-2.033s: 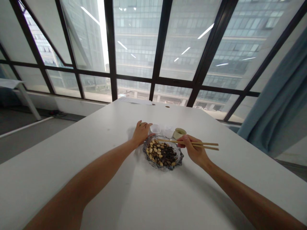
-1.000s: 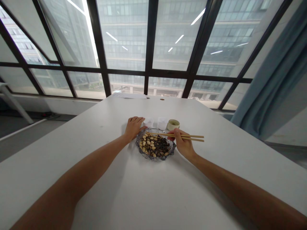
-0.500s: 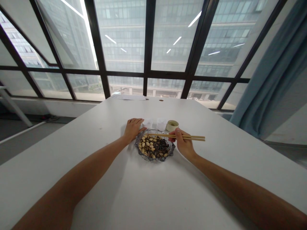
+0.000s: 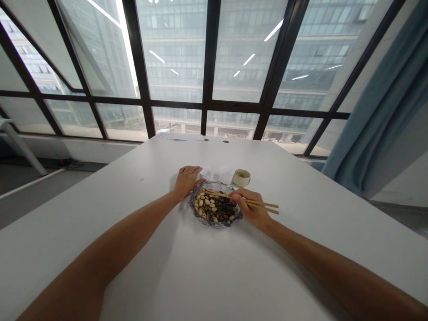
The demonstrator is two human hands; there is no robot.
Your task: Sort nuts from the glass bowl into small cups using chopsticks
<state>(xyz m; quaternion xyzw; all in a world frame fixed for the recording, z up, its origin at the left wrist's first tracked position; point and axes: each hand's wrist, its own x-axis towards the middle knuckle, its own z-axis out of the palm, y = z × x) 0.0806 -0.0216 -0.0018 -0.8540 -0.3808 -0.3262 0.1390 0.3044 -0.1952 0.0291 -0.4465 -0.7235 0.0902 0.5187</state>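
A clear glass bowl [image 4: 216, 224] with a scalloped rim stands on the table. In its left part lie pale nuts that look like pistachios [image 4: 205, 202]; dark seeds [image 4: 224, 207] fill the right part. My right hand [image 4: 253, 209] is closed around a pair of wooden chopsticks [image 4: 265, 205], whose tips reach over the nuts on the bowl's far left side. Whether anything is between the tips is too small to tell. Beside the bowl's upper left rim, my left hand [image 4: 186, 182] rests with fingers stretched out, close against a small clear container [image 4: 207, 173].
A second small clear container [image 4: 226, 173] stands behind the bowl. To its right is a pale green ring-shaped thing [image 4: 241, 178], perhaps a tape roll or cup. White sheets [image 4: 182, 137] lie at the far edge of the white table [image 4: 160, 267], before windows.
My right hand has shifted left and slightly down over the bowl's right rim, tilting the chopsticks so their rear ends sit lower. My left hand stays by the bowl.
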